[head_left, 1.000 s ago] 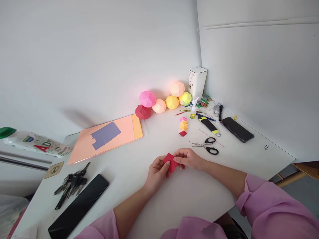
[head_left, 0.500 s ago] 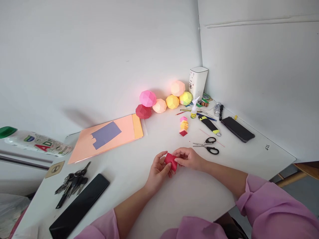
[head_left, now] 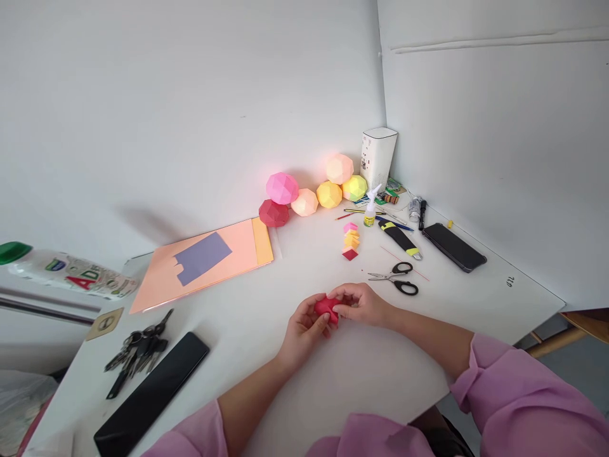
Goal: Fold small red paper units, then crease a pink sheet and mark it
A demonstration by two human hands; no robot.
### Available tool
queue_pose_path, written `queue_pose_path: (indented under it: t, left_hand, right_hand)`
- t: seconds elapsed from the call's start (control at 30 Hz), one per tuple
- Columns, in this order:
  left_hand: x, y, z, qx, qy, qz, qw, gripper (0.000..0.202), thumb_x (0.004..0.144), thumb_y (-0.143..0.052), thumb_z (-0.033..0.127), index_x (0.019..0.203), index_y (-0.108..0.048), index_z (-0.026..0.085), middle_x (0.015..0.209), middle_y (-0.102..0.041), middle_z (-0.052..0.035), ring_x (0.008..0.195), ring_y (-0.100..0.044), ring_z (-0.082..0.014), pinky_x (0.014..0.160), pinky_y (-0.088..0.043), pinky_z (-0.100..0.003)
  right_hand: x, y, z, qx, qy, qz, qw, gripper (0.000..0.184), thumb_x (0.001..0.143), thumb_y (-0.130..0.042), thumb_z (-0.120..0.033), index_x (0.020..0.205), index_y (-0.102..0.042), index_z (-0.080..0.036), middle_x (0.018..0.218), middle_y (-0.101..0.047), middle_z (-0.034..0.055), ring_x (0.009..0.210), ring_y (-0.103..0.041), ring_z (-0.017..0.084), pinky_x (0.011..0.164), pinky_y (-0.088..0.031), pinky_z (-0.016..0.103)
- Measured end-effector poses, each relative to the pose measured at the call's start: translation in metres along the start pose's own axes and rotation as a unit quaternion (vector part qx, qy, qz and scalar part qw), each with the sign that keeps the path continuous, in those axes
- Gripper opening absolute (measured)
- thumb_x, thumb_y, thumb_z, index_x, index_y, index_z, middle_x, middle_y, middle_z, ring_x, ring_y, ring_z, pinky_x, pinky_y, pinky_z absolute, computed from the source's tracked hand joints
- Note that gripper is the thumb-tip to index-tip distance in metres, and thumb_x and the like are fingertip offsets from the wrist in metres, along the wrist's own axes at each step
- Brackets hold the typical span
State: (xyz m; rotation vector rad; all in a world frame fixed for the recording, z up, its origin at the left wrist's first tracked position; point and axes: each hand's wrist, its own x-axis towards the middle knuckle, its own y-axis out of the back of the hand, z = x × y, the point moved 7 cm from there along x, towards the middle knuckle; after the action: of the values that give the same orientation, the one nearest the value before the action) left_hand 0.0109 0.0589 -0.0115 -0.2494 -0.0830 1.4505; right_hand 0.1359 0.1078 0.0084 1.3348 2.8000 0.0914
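A small piece of red paper (head_left: pixel 326 308) is pinched between both hands just above the white table (head_left: pixel 266 324). My left hand (head_left: pixel 302 333) grips it from below with thumb and fingers closed on it. My right hand (head_left: pixel 359 303) curls over its right side, fingertips pressed on the fold. Most of the paper is hidden by the fingers. Behind the hands stands a short stack of folded paper pieces (head_left: pixel 351 240) in pink, yellow and red, and black-handled scissors (head_left: pixel 397 279) lie to the right.
Several coloured paper balls (head_left: pixel 304 193) sit by the wall with a white cup (head_left: pixel 378 157), glue bottle (head_left: pixel 370 209), utility knife (head_left: pixel 399 238) and phone (head_left: pixel 453 246). Peach and yellow sheets (head_left: pixel 204 260) lie left, with keys (head_left: pixel 137 352) and a black bar (head_left: pixel 152 393).
The red paper has been folded smaller and my fingers have closed further over it. The hands stayed in the same spot.
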Motion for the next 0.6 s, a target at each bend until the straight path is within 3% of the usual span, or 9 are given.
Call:
queue_pose_path:
  t: [0.23, 0.43, 0.6]
  left_hand:
    - [0.000, 0.002, 0.002, -0.003, 0.000, 0.021, 1.000, 0.042, 0.075, -0.069, 0.036, 0.110, -0.054, 0.020, 0.081, -0.068, -0.0031, 0.071, -0.064, -0.0171, 0.057, -0.052, -0.029]
    - [0.000, 0.003, 0.000, 0.004, 0.005, 0.023, 1.000, 0.037, 0.076, -0.069, 0.037, 0.106, -0.056, 0.019, 0.082, -0.070, -0.0041, 0.073, -0.066, -0.0179, 0.057, -0.053, -0.029]
    - [0.000, 0.003, -0.001, -0.001, 0.009, 0.026, 1.000, 0.034, 0.075, -0.070, 0.035, 0.102, -0.057, 0.018, 0.081, -0.071, -0.0047, 0.073, -0.066, -0.0176, 0.058, -0.053, -0.029]
  right_hand:
    - [0.001, 0.001, 0.001, 0.054, -0.009, -0.006, 0.998, 0.031, 0.076, -0.068, -0.032, 0.102, -0.066, -0.016, 0.083, -0.063, 0.0040, 0.066, -0.059, 0.013, 0.058, -0.048, 0.028]
    - [0.000, 0.002, -0.010, -0.025, 0.062, 0.004, 0.998, 0.025, 0.080, -0.064, -0.034, 0.098, -0.070, -0.018, 0.086, -0.061, 0.0046, 0.060, -0.056, 0.010, 0.058, -0.048, 0.028]
    - [0.000, 0.004, -0.009, -0.040, 0.045, 0.028, 0.998, 0.027, 0.079, -0.064, -0.035, 0.098, -0.067, -0.016, 0.081, -0.064, 0.0043, 0.060, -0.056, 0.012, 0.058, -0.048, 0.028]
